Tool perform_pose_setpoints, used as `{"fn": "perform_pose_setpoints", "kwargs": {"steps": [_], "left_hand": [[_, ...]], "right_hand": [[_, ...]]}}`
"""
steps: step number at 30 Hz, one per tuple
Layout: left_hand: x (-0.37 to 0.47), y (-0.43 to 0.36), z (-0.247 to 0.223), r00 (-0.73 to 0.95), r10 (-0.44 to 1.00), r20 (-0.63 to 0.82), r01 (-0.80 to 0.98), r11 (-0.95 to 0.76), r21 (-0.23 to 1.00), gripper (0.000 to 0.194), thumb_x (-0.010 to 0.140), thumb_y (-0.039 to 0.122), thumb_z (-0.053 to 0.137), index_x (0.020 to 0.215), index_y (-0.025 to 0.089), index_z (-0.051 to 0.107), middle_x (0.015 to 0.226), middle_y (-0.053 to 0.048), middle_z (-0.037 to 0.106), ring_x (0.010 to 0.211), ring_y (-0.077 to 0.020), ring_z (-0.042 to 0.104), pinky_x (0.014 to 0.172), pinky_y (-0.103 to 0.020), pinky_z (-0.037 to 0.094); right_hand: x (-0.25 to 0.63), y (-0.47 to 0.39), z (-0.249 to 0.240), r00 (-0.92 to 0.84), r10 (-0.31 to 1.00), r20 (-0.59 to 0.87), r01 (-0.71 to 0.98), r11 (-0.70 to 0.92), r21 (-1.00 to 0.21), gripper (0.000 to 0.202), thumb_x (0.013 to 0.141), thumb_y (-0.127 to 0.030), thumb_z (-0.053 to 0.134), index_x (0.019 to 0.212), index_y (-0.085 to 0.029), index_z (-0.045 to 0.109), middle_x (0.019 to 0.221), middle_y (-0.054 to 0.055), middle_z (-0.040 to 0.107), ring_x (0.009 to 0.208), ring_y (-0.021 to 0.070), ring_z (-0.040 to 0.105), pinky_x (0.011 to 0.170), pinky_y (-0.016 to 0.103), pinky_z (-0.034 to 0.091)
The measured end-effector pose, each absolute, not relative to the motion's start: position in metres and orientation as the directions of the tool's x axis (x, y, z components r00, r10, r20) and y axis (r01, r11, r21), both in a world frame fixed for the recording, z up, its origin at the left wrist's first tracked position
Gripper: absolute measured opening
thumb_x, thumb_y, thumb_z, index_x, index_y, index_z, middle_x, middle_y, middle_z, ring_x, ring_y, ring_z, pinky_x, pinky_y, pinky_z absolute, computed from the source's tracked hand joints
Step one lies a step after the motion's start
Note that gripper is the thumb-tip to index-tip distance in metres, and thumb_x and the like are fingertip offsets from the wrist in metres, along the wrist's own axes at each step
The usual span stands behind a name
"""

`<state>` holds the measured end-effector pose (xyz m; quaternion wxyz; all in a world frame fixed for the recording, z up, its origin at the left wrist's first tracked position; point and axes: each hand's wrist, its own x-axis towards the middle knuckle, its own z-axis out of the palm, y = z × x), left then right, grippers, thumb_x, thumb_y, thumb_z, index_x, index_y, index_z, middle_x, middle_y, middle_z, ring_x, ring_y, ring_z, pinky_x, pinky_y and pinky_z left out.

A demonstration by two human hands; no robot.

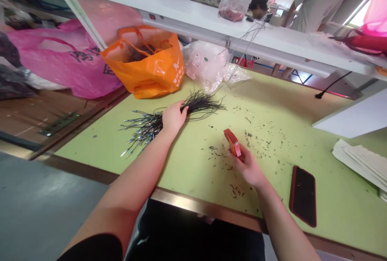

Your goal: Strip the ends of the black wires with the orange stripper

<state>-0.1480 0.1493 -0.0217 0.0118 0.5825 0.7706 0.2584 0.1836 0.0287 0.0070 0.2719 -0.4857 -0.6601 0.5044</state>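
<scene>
My left hand (pixel 174 119) is closed over the middle of a bundle of thin black cords (pixel 202 103) lying on the green table. The cords fan out on both sides of it, with blue and silvery tips (pixel 142 130) on the left and loose dark ends on the right. A small red hand tool (pixel 232 142) is held in my right hand (pixel 246 166), above the tabletop and apart from the bundle. Its exact kind does not show clearly. Short black clippings (pixel 248 134) lie scattered around and beyond my right hand.
An orange bag (pixel 151 71) and clear plastic bags (pixel 205 63) stand behind the bundle. Right of my right hand lies a phone (pixel 303 196), with papers (pixel 361 166) farther right. A white shelf (pixel 187 13) crosses above the table's back. Beyond it are other people (pixel 320 3).
</scene>
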Motion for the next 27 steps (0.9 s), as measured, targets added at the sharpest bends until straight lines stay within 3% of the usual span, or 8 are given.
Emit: {"fn": "perform_pose_setpoints", "kwargs": {"steps": [3, 9, 14, 21, 27], "left_hand": [[-0.1473, 0.1475, -0.0226, -0.265, 0.905, 0.333, 0.919, 0.132, 0.373, 0.049, 0.105, 0.043, 0.052, 0.143, 0.017, 0.069, 0.14, -0.017, 0.074, 0.129, -0.0362, 0.069, 0.112, -0.047, 0.051], [-0.144, 0.1464, -0.0256, -0.161, 0.951, 0.263, 0.952, 0.079, 0.296, 0.042, 0.102, 0.039, 0.057, 0.135, 0.022, 0.075, 0.148, -0.013, 0.07, 0.133, -0.0377, 0.065, 0.111, -0.052, 0.05], [-0.1456, 0.1446, -0.0228, -0.19, 0.913, 0.36, 0.944, 0.069, 0.324, 0.038, 0.106, 0.035, 0.047, 0.121, 0.026, 0.081, 0.135, -0.011, 0.077, 0.123, -0.0333, 0.069, 0.108, -0.049, 0.049], [-0.1457, 0.1445, -0.0282, -0.189, 0.932, 0.309, 0.959, 0.108, 0.261, 0.038, 0.103, 0.034, 0.05, 0.121, 0.025, 0.081, 0.125, -0.013, 0.08, 0.113, -0.0346, 0.071, 0.099, -0.048, 0.054], [-0.145, 0.1404, -0.0238, -0.231, 0.893, 0.386, 0.937, 0.098, 0.334, 0.046, 0.106, 0.039, 0.041, 0.126, 0.021, 0.079, 0.124, -0.014, 0.081, 0.113, -0.0334, 0.071, 0.103, -0.045, 0.054]], "right_hand": [[0.1815, 0.0274, 0.0111, -0.382, 0.913, -0.14, 0.383, 0.019, -0.924, 0.026, 0.101, -0.05, 0.059, 0.098, -0.024, 0.057, 0.078, -0.002, 0.049, 0.067, 0.018, 0.045, 0.064, 0.033, 0.037], [0.1795, 0.0265, 0.0147, -0.384, 0.909, -0.16, 0.426, 0.021, -0.904, 0.024, 0.099, -0.048, 0.06, 0.098, -0.025, 0.058, 0.077, -0.002, 0.052, 0.067, 0.018, 0.047, 0.065, 0.033, 0.038], [0.1802, 0.0267, 0.0138, -0.387, 0.913, -0.13, 0.401, 0.04, -0.915, 0.026, 0.1, -0.049, 0.06, 0.095, -0.024, 0.055, 0.077, -0.002, 0.051, 0.066, 0.0164, 0.044, 0.065, 0.032, 0.037], [0.179, 0.0273, 0.0134, -0.377, 0.916, -0.138, 0.408, 0.031, -0.912, 0.031, 0.099, -0.054, 0.061, 0.095, -0.024, 0.056, 0.074, -0.004, 0.048, 0.063, 0.0153, 0.043, 0.06, 0.03, 0.035], [0.1789, 0.0286, 0.0098, -0.393, 0.914, -0.101, 0.368, 0.056, -0.928, 0.035, 0.1, -0.058, 0.06, 0.093, -0.024, 0.054, 0.075, -0.003, 0.048, 0.065, 0.0162, 0.044, 0.062, 0.031, 0.034]]}}
